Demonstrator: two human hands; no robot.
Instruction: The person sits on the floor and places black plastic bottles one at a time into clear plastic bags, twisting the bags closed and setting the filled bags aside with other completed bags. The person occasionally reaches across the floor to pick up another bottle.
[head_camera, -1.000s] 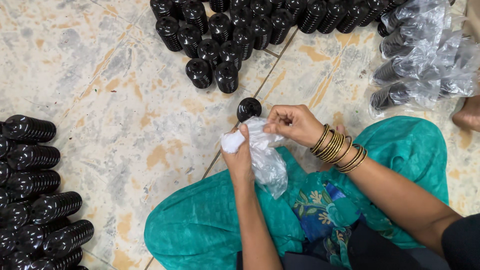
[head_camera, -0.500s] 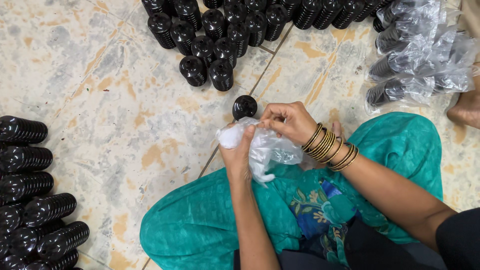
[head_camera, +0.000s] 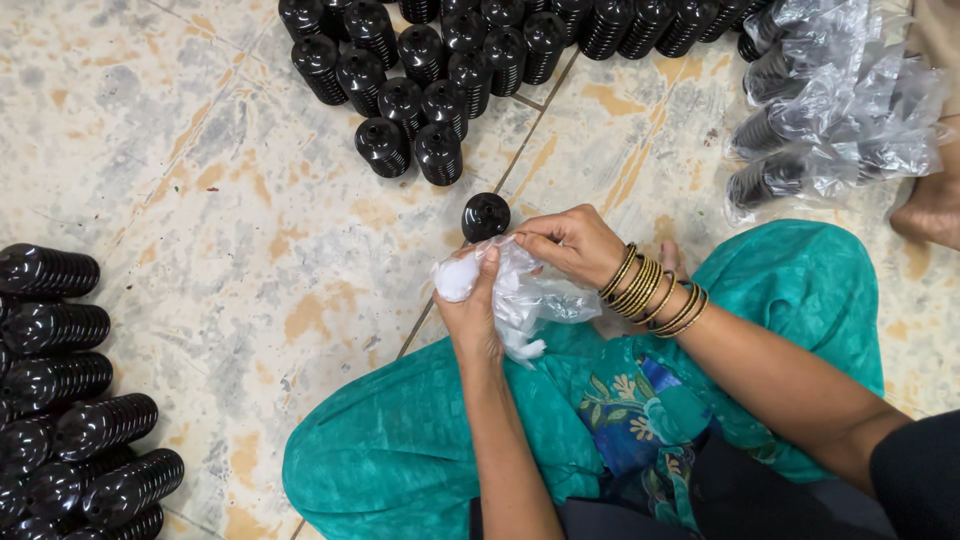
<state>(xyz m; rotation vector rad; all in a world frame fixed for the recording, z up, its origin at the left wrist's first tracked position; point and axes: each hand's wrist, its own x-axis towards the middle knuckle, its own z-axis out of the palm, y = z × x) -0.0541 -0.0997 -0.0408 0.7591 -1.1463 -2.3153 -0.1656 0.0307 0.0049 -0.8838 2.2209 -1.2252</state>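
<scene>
My left hand (head_camera: 472, 305) grips a bunch of clear plastic bags (head_camera: 520, 295) from below, thumb on top. My right hand (head_camera: 568, 242), with several gold bangles on the wrist, pinches the top edge of the same plastic. Just beyond my fingers a single black ribbed part (head_camera: 485, 215) stands upright on the tiled floor. I sit cross-legged in teal trousers (head_camera: 800, 290), and the plastic hangs above my knee.
A cluster of upright black ribbed parts (head_camera: 420, 70) fills the floor ahead. More of them lie on their sides in a stack at the left edge (head_camera: 70, 400). Several parts wrapped in clear bags (head_camera: 830, 110) lie at the upper right, beside another person's foot (head_camera: 930, 205).
Both hands stayed together on the plastic, my right fingers working along its top edge. The view shifted slightly, so the floor and parts slid up in the frame.
</scene>
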